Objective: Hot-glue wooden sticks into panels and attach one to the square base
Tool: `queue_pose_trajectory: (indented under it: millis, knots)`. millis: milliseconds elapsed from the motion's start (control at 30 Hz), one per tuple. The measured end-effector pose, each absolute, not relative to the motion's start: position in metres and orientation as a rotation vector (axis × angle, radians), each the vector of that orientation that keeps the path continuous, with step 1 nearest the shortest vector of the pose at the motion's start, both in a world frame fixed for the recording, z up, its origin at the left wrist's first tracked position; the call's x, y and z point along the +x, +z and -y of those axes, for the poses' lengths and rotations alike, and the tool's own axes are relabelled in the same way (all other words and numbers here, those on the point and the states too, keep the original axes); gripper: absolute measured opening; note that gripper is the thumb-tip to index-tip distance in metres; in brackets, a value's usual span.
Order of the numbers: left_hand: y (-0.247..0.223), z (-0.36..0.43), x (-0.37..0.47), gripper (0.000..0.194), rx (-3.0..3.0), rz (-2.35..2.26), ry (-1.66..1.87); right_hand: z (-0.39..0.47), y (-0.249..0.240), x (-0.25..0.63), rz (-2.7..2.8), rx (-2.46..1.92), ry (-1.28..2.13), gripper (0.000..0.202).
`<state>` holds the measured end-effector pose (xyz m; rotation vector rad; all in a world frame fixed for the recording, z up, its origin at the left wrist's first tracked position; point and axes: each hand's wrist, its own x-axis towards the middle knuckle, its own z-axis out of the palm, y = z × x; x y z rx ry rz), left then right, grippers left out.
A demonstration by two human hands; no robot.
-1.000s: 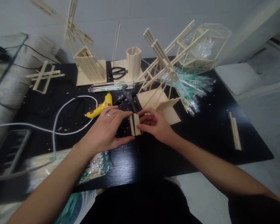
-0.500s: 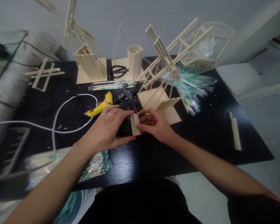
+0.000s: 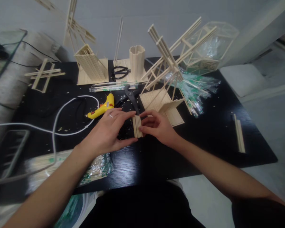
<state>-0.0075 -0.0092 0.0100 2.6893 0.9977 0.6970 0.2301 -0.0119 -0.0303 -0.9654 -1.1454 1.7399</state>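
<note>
Between my two hands is a small bundle of short wooden sticks [image 3: 137,126], side by side above the black table. My left hand [image 3: 111,128], with a ring on one finger, grips the bundle's two ends between thumb and fingers. From the other side, my right hand [image 3: 156,126] pinches the bundle's right edge, its fingers curled partly out of sight. Just beyond the hands lie dark-handled pliers [image 3: 131,96]. A yellow glue gun [image 3: 102,107] rests close behind my left hand.
Stick models stand along the back: a square tower [image 3: 91,65], a round tube [image 3: 137,63] and a windmill-like frame [image 3: 168,60]. Bagged sticks [image 3: 98,171] lie front left. A white cable [image 3: 58,117] loops across the left. Loose sticks [image 3: 239,134] lie right; black cutters [image 3: 120,72] sit behind.
Almost nothing differs. Both hands keep their hold on the stick bundle in the same place, and the view has shifted very slightly.
</note>
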Motion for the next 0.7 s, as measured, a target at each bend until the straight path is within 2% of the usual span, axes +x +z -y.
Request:
queue_pose_trajectory:
  millis: [167, 200, 267, 333, 367, 467, 700]
  knots:
    - [0.009, 0.011, -0.005, 0.078, 2.298, -1.057, 0.773, 0.011, -0.025, 0.231, 1.093, -0.956, 1.752, 0.048]
    - [0.009, 0.011, -0.004, 0.075, 2.177, -1.091, 0.809, 0.011, -0.024, 0.231, 1.087, -0.941, 1.739, 0.049]
    - [0.007, 0.011, -0.001, 0.057, 1.933, -1.177, 0.862, 0.011, -0.021, 0.23, 1.085, -0.914, 1.708, 0.049]
    - [0.007, 0.011, 0.003, 0.036, 1.723, -1.224, 0.813, 0.013, -0.02, 0.23, 1.09, -0.907, 1.676, 0.049]
    - [0.008, 0.011, 0.004, 0.033, 1.646, -1.22, 0.751, 0.013, -0.019, 0.23, 1.098, -0.911, 1.662, 0.049]
    - [0.01, 0.011, 0.008, 0.03, 1.506, -1.137, 0.591, 0.015, -0.018, 0.229, 1.127, -0.927, 1.635, 0.049]
    - [0.011, 0.009, 0.01, 0.026, 1.445, -1.068, 0.567, 0.017, -0.019, 0.227, 1.187, -0.957, 1.58, 0.05]
